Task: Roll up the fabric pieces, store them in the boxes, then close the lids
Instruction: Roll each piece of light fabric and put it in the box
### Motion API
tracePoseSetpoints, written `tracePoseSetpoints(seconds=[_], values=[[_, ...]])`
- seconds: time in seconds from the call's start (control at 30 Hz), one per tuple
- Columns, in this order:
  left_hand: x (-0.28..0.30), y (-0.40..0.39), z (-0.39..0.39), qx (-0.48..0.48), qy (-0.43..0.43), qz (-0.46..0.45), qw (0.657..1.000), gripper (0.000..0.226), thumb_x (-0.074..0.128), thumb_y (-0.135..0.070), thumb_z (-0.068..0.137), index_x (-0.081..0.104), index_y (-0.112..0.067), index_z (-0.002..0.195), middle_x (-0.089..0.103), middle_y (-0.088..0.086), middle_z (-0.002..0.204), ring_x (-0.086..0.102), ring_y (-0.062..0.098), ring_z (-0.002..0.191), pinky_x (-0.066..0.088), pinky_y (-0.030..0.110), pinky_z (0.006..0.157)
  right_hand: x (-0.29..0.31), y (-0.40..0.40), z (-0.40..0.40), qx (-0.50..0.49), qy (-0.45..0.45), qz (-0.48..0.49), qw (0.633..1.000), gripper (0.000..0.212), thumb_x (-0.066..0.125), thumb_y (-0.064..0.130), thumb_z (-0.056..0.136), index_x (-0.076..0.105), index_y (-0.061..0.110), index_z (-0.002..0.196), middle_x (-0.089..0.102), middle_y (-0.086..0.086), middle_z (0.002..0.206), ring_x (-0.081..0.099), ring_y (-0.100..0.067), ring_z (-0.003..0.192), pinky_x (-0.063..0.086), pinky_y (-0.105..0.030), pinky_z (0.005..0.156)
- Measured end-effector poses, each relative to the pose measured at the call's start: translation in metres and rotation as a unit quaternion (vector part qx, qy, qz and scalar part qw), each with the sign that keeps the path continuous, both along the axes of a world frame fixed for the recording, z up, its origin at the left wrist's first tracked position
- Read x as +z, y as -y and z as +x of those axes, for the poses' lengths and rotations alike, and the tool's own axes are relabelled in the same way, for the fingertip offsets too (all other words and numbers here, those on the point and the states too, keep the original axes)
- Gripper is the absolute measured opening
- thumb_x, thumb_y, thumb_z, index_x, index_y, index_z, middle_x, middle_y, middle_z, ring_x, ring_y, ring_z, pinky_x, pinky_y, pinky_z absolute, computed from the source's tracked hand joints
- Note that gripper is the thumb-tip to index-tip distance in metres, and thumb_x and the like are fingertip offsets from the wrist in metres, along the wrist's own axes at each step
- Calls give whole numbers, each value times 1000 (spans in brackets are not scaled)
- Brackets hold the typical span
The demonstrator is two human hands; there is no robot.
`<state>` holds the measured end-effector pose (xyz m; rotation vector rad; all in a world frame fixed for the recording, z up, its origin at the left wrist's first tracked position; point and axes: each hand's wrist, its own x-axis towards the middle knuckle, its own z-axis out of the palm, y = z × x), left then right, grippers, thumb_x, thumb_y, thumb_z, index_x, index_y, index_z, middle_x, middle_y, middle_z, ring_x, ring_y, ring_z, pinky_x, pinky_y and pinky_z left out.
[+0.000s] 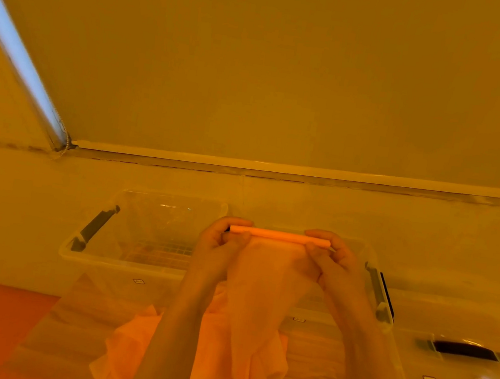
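Left hand [218, 242], right hand [333, 259] pinched ends of thin orange fabric piece [263, 287], rolled edge at 12 o'clock; limp, light, likely unrolls unless gripped at ends.

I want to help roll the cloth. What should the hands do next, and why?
Probably keep rolling downward: both hands, left and right, pinch only a thin roll at the top, and most of the cloth hangs loose in front of the open box.

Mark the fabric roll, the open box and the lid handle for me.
fabric roll [279, 235]: head view, middle of the rolled top edge.
open box [122, 263]: head view, near rim, left part.
lid handle [463, 350]: head view, centre of the dark grip.
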<state>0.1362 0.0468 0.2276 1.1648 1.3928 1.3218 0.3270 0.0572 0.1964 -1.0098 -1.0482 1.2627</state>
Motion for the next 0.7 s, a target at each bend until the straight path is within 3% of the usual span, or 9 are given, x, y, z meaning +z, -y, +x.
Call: tracePoseSetpoints(seconds=[0.13,0.27,0.4,0.57,0.7], values=[[8,-2,4,-2,21,20,1000,6,64,-16,89,66,-18,95,60,3,78,59,7,60,45,20,46,11,-1,-3,-5,-36,16,999,17,66,22,77,67,18,94,72,4,79,69,-14,75,59,-33,68],[5,-5,6,19,47,20,999,8,68,-21,86,69,-24,94,63,10,86,60,25,75,49,38,64,14,0,-3,-34,-14,42,998,12,65,13,85,68,14,96,67,-3,87,66,-12,74,54,-21,57],[3,-3,8,36,44,13,998,28,68,-19,86,65,-21,114,64,3,91,63,13,75,53,35,65,11,2,0,-30,6,25,999,22,67,13,84,68,20,105,72,-1,85,68,-16,81,56,-30,67],[-2,5,12,34,57,7,998,21,64,-17,89,64,-12,109,66,0,83,64,1,60,53,28,55,6,7,4,-17,45,33,998,11,60,13,91,69,18,95,71,-9,90,66,-23,83,54,-36,72],[-4,7,14,22,46,7,999,18,64,-18,89,65,-12,106,66,3,84,64,4,62,52,25,53,10,13,4,-24,85,28,996,23,58,34,89,68,17,100,68,-1,94,64,-14,84,53,-30,71]])
